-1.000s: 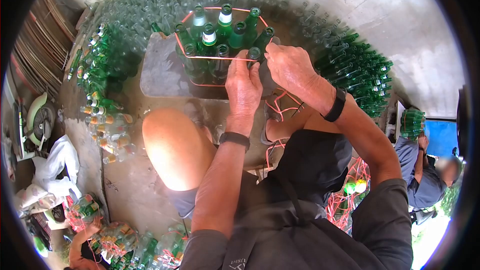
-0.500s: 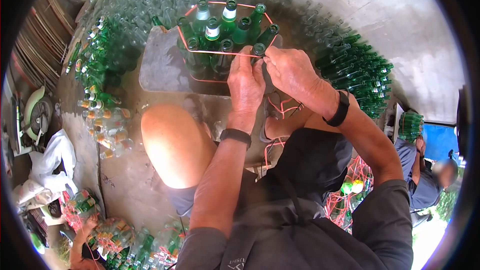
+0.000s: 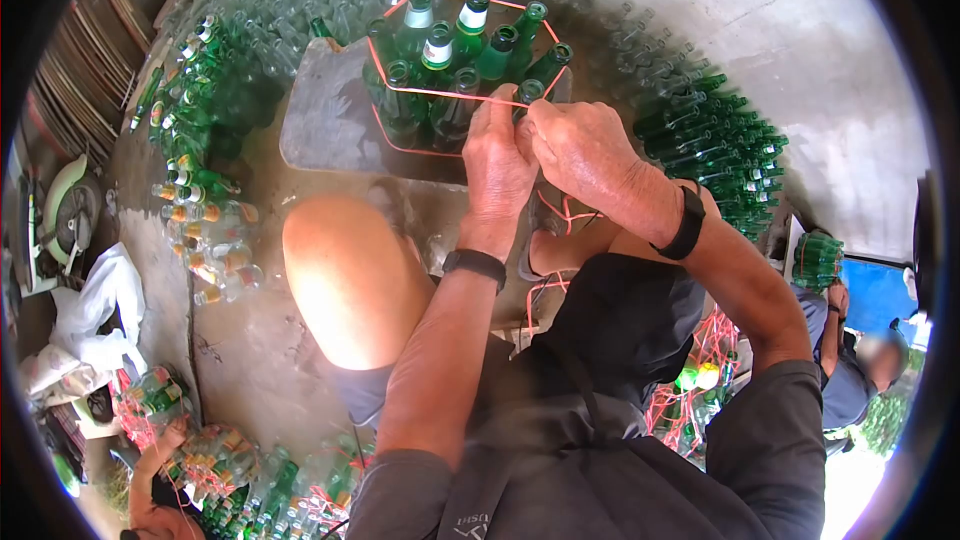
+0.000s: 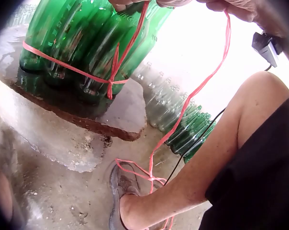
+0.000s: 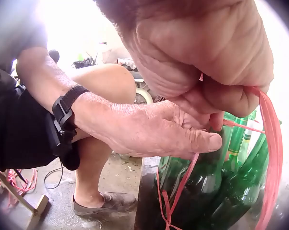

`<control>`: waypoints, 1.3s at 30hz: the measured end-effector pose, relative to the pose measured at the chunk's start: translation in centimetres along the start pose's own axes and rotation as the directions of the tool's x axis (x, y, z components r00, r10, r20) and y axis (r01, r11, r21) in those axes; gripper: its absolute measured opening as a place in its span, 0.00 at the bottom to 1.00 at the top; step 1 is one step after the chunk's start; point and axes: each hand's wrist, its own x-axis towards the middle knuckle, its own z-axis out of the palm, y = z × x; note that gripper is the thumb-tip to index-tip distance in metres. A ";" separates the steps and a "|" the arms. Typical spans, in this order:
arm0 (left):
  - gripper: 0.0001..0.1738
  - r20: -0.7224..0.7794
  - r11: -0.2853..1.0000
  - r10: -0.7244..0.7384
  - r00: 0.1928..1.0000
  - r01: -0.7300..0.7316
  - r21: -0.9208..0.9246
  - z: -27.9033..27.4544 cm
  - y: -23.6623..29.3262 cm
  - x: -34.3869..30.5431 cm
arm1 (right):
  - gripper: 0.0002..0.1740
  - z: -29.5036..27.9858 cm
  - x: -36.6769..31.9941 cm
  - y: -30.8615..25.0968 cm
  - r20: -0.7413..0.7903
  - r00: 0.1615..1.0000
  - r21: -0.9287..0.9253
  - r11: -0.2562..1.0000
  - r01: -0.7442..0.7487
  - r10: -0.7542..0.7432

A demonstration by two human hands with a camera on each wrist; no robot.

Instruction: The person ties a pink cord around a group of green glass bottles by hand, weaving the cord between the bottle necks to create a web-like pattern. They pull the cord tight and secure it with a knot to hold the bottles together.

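A cluster of green glass bottles [image 3: 437, 52] stands upright on a grey stone slab [image 3: 325, 115], ringed by pink plastic string [image 3: 450, 92] near the necks and again lower down. At the cluster's near right corner, my left hand [image 3: 500, 165] pinches the string between thumb and fingers against a bottle. My right hand [image 3: 590, 150] is curled round the string right beside it, its fingers overlapping the left thumb. A knot [image 4: 110, 82] joins the lower loop to a strand rising to the left fingers. From the right hand, a loose length of string [image 4: 187, 103] hangs to the floor.
Rows of clear bottles [image 3: 300, 0] and green bottles [image 3: 715, 140] stand behind and at both sides. My bent knees flank the slab; string lies by a shoe [image 4: 120, 191]. Another person [image 3: 855, 370] sits at far right, and an arm [image 3: 150, 460] reaches bottles at lower left.
My right hand has closed in on the left, and the two now overlap at the bottle corner. The bottle cluster appears slightly higher and farther right in the head view.
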 end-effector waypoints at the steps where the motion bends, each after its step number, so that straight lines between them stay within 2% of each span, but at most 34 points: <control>1: 0.24 0.010 1.000 -0.003 1.000 0.003 -0.001 0.0 0.0 0.0 | 0.07 -0.1 0.0 -0.2 0.001 1.000 0.000 1.000 0.001 -0.001; 4: 0.27 0.005 1.000 0.019 1.000 -0.019 -0.024 0.0 -0.2 0.0 | 0.06 0.0 -0.1 -0.9 0.037 0.999 -0.004 1.000 0.000 0.000; 6: 0.27 0.010 1.000 0.012 1.000 -0.012 -0.018 0.0 -0.2 -0.1 | 0.08 0.6 -0.2 -1.2 0.057 0.995 -0.090 0.993 0.083 -0.078; 11: 0.29 0.021 1.000 0.026 0.999 -0.026 -0.017 0.2 -0.6 -0.2 | 0.07 0.5 0.4 -1.0 0.045 0.993 -0.084 0.990 0.111 -0.108; 14: 0.28 0.015 0.999 0.035 0.999 -0.035 -0.012 0.2 -0.5 -0.1 | 0.05 -0.4 1.3 -1.0 0.071 0.988 -0.089 0.986 0.143 -0.137; 16: 0.26 -0.024 0.995 0.101 0.995 -0.102 -0.023 0.3 -0.8 0.0 | 0.04 -0.7 1.8 -0.9 0.093 0.984 -0.085 0.983 0.163 -0.155; 18: 0.25 -0.029 0.995 0.091 0.995 -0.092 -0.025 0.3 -0.7 -0.1 | 0.04 -0.9 2.5 -0.5 0.106 0.963 -0.115 0.959 0.259 -0.247; 19: 0.24 -0.033 0.996 0.085 0.996 -0.086 -0.028 0.3 -0.6 -0.1 | 0.04 -1.3 3.0 -0.3 0.108 0.962 -0.114 0.958 0.262 -0.250; 21: 0.23 -0.051 0.996 0.088 0.995 -0.089 -0.021 0.4 -0.6 -0.1 | 0.08 -2.3 4.0 0.0 0.223 0.938 -0.053 0.957 0.284 -0.266; 22: 0.23 -0.068 0.995 0.099 0.993 -0.100 -0.018 0.5 -0.7 0.0 | 0.06 -2.7 4.6 0.0 0.227 0.929 0.016 0.955 0.296 -0.292; 23: 0.23 -0.068 0.995 0.096 0.993 -0.097 -0.018 0.5 -0.8 -0.2 | 0.06 -3.0 5.2 0.2 0.230 0.928 0.018 0.955 0.297 -0.293; 25: 0.21 -0.035 0.998 0.056 0.998 -0.057 -0.029 0.3 -0.6 -0.1 | 0.06 -3.3 6.6 0.6 0.346 0.867 -0.050 0.916 0.399 -0.359; 27: 0.20 -0.030 0.998 0.056 0.998 -0.057 -0.021 0.1 -0.5 0.0 | 0.05 -3.4 7.7 1.0 0.375 0.848 -0.047 0.906 0.421 -0.374; 29: 0.19 -0.025 0.998 0.055 0.998 -0.055 -0.010 0.0 -0.4 0.0 | 0.04 -3.2 8.8 1.5 0.417 0.791 -0.009 0.868 0.496 -0.448; 31: 0.21 -0.021 0.997 0.076 0.997 -0.077 -0.031 -0.1 -0.1 0.1 | 0.03 -3.2 9.7 2.1 0.452 0.770 0.016 0.868 0.497 -0.450; 33: 0.21 -0.006 0.998 0.045 0.999 -0.045 -0.036 -0.2 0.1 0.2 | 0.04 -3.4 10.7 2.8 0.430 0.758 0.181 0.869 0.459 -0.490; 34: 0.22 0.011 0.999 0.018 1.000 -0.018 -0.042 -0.2 0.1 0.3 | 0.06 -2.7 10.9 3.1 0.389 0.800 0.244 0.889 0.388 -0.456; 38: 0.23 0.019 0.999 0.022 1.000 -0.022 -0.035 -0.3 0.1 0.2 | 0.07 -3.2 12.1 3.2 0.481 0.753 0.244 0.894 0.376 -0.448; 39: 0.24 0.025 0.999 0.021 0.999 -0.020 -0.033 -0.3 0.1 0.2 | 0.07 -3.5 12.3 3.0 0.518 0.753 0.274 0.913 0.302 -0.405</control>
